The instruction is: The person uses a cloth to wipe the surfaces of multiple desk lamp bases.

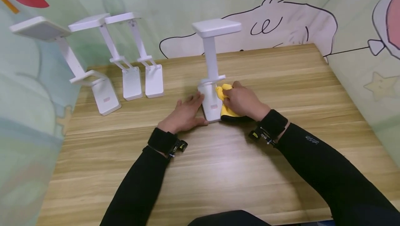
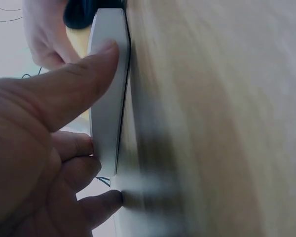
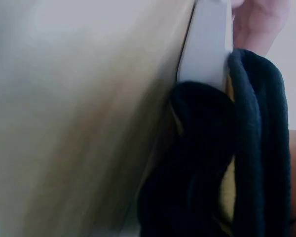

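A white desk lamp (image 1: 210, 57) stands upright on the wooden table, its head folded out over its stem. At the left of its base (image 1: 211, 113), my left hand (image 1: 185, 112) has its fingers spread against the side. The left thumb (image 2: 84, 81) lies straight along the front edge of the base in the left wrist view. On the other side, my right hand (image 1: 242, 101) grips a bunched yellow cloth (image 1: 229, 110) with a black border and presses it to the base's right side. The cloth's dark border (image 3: 259, 118) fills much of the right wrist view, hiding most of that hand.
Three similar white lamps stand at the back left: one lamp (image 1: 105, 95) nearer me, a middle lamp (image 1: 132, 83) and another lamp (image 1: 154, 82) beside it. Walls with cartoon drawings (image 1: 265, 28) border the wooden table (image 1: 297, 80) behind and at both sides.
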A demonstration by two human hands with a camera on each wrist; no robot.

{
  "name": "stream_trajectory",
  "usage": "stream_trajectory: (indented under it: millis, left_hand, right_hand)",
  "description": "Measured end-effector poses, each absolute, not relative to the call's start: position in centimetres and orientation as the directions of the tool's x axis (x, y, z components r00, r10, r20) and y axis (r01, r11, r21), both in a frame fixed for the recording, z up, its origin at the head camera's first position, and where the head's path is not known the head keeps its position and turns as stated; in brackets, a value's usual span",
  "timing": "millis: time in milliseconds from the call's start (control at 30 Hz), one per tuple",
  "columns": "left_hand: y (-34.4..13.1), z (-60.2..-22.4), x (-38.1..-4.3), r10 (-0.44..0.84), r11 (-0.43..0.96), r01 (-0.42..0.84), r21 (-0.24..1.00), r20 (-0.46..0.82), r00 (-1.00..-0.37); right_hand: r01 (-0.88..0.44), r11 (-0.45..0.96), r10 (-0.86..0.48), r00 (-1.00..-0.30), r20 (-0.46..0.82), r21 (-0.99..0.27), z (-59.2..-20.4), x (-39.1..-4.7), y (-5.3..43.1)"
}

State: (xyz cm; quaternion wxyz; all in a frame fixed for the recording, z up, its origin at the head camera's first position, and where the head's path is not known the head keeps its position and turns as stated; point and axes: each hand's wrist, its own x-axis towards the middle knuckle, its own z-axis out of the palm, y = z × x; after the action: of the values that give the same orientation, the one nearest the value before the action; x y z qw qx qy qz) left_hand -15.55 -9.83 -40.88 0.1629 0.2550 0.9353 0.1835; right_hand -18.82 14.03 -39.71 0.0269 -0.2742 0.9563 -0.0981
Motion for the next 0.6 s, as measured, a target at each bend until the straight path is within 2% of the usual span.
stream_trajectory:
  millis: [233, 467, 600]
  left_hand:
    - [-10.0, -40.7, -15.4, 0.521, 0.813, 0.403, 0.42, -0.218, -0.825]
    - [-10.4, -40.9, -15.4, 0.536, 0.8, 0.409, 0.439, -0.214, -0.817]
    - [-10.4, -41.3, -15.5, 0.552, 0.78, 0.419, 0.464, -0.199, -0.81]
  right_hand:
    - [-0.573, 0.8, -0.581, -0.814, 0.011, -0.176, -39.0, -14.8, 14.6]
    - [-0.639, 0.764, -0.641, -0.767, 0.008, -0.087, -37.2, -12.2, 14.9]
    - [-0.633, 0.753, -0.642, -0.766, 0.008, -0.18, -35.9, -12.0, 15.1]
